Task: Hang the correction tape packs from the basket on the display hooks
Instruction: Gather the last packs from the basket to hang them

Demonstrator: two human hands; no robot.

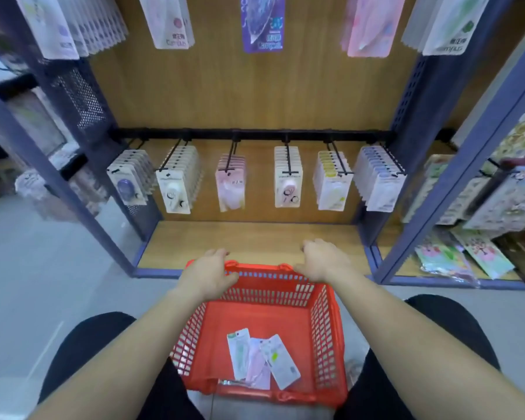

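Note:
A red plastic basket (328, 328) stands on the floor between my knees. Three correction tape packs (262, 360) lie overlapping on its bottom, near the front. My left hand (208, 275) grips the basket's far rim at the left corner, fingers curled over the edge. My right hand (323, 260) holds the far rim at the right corner the same way. Ahead, a black rail (255, 134) carries several display hooks, each full of hanging packs; the pink row (230, 183) in the middle looks shortest.
The wooden bottom shelf (249, 241) lies just beyond the basket. Blue metal uprights (406, 122) frame the bay. More packs hang on an upper row (262, 22). Sticker sheets (479, 253) fill the bay at the right. Grey floor spreads to the left.

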